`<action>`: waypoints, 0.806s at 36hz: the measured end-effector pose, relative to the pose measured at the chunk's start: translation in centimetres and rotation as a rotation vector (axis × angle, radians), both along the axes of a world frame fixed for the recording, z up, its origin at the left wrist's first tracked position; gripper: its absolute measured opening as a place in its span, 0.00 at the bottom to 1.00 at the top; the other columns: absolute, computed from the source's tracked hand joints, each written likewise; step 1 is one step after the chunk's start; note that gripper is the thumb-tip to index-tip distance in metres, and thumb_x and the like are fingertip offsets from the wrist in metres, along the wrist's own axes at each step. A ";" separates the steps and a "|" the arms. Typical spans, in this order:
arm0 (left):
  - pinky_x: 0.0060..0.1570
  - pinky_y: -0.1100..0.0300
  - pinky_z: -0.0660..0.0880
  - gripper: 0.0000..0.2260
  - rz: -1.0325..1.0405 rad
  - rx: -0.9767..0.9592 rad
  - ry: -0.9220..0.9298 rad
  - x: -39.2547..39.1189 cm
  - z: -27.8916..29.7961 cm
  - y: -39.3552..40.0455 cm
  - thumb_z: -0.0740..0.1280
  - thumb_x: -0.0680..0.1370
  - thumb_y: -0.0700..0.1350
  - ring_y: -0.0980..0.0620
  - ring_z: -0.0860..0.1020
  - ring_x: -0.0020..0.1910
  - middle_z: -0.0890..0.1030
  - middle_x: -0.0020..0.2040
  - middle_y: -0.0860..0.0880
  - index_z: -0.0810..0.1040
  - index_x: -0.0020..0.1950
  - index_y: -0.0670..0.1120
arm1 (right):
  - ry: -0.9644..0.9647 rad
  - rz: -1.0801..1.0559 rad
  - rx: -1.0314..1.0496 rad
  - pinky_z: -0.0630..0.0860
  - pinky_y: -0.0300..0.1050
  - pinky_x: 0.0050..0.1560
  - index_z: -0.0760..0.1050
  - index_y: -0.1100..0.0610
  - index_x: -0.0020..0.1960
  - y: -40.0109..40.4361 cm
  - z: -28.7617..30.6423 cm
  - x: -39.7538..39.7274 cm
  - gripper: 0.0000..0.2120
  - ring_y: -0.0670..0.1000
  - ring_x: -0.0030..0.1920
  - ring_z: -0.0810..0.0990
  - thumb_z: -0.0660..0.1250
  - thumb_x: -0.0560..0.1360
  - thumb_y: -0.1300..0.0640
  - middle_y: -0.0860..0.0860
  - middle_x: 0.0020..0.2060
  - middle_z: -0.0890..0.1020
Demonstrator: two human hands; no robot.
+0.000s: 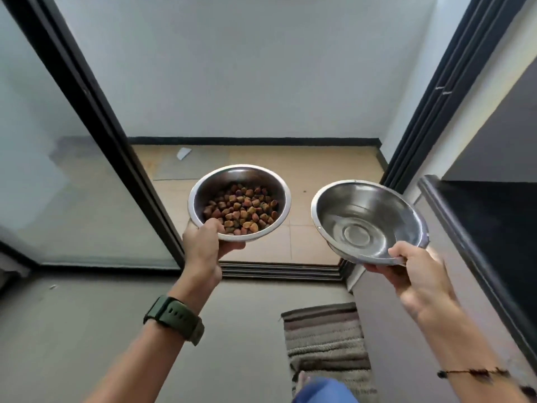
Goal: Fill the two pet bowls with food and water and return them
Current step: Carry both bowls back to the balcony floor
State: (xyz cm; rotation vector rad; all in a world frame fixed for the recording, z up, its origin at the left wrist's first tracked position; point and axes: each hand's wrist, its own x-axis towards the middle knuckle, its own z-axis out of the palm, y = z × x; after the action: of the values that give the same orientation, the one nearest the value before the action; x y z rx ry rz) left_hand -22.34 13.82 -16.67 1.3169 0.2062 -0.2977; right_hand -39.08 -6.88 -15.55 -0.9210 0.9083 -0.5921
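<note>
Steel food bowl (239, 202) at centre, pinched at its near rim by the left hand (203, 245), could tip kibble (242, 210), while the water bowl (369, 221) at right, tilted in the right hand (418, 274), might spill over the doorway floor (313, 167).

Head view, forward-down over outstretched forearms

Striped rug (328, 338) on grey floor; paper scrap (183, 153) on balcony tiles.
</note>
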 end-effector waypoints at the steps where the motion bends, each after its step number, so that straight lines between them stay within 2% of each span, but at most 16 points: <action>1: 0.26 0.59 0.78 0.17 0.018 0.004 0.002 0.5 -0.1 -0.2 0.57 0.72 0.31 0.42 0.79 0.42 0.76 0.48 0.44 0.71 0.59 0.43 | 0.000 0.029 -0.009 0.79 0.43 0.25 0.70 0.63 0.62 -0.2 -0.2 1.0 0.23 0.57 0.37 0.78 0.57 0.69 0.74 0.57 0.41 0.78; 6: 0.25 0.60 0.78 0.17 0.101 0.023 0.006 3.6 -0.5 -2.1 0.57 0.73 0.31 0.42 0.79 0.41 0.75 0.47 0.45 0.69 0.58 0.45 | -0.011 0.121 0.011 0.78 0.43 0.24 0.70 0.59 0.63 -2.0 -1.2 5.8 0.24 0.55 0.40 0.78 0.56 0.70 0.74 0.54 0.45 0.78; 12: 0.24 0.60 0.78 0.21 0.201 0.077 -0.011 7.9 -0.5 -4.8 0.57 0.73 0.32 0.44 0.78 0.44 0.74 0.53 0.44 0.67 0.66 0.44 | 0.011 0.185 0.021 0.79 0.44 0.24 0.72 0.52 0.52 -5.1 -1.5 11.9 0.21 0.54 0.40 0.78 0.55 0.71 0.74 0.53 0.43 0.77; 16: 0.24 0.60 0.78 0.22 0.274 0.099 -0.027 11.2 -0.3 -6.4 0.57 0.75 0.32 0.45 0.77 0.45 0.72 0.54 0.45 0.63 0.67 0.46 | 0.005 0.213 0.037 0.79 0.44 0.24 0.70 0.54 0.57 -8.0 -1.9 16.5 0.21 0.55 0.38 0.78 0.56 0.71 0.74 0.53 0.43 0.77; 20: 0.23 0.60 0.77 0.18 0.317 0.131 -0.015 14.7 -0.7 -8.0 0.57 0.75 0.33 0.46 0.78 0.43 0.72 0.55 0.43 0.64 0.64 0.45 | 0.028 0.199 0.052 0.78 0.43 0.23 0.71 0.60 0.58 -10.3 -2.9 20.8 0.20 0.56 0.35 0.77 0.56 0.70 0.74 0.55 0.42 0.77; 24: 0.23 0.60 0.77 0.17 0.327 0.147 -0.002 19.0 -1.7 -9.6 0.56 0.75 0.32 0.43 0.78 0.43 0.72 0.57 0.41 0.64 0.61 0.45 | 0.033 0.204 0.052 0.78 0.44 0.23 0.72 0.57 0.54 -12.3 -4.1 24.9 0.19 0.55 0.35 0.77 0.56 0.70 0.74 0.54 0.42 0.77; 29: 0.25 0.60 0.78 0.18 0.319 0.166 0.013 25.1 -3.7 -11.3 0.57 0.75 0.32 0.45 0.77 0.47 0.71 0.58 0.43 0.64 0.61 0.49 | 0.056 0.204 0.037 0.78 0.44 0.23 0.73 0.53 0.47 -14.8 -5.6 30.6 0.19 0.55 0.36 0.76 0.55 0.70 0.75 0.54 0.42 0.76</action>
State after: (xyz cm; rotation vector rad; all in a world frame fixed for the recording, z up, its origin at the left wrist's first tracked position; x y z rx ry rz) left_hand 2.77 2.48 -20.33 1.4216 0.4547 -0.0180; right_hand -8.43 -21.72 -21.18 -0.9873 0.8597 -0.3752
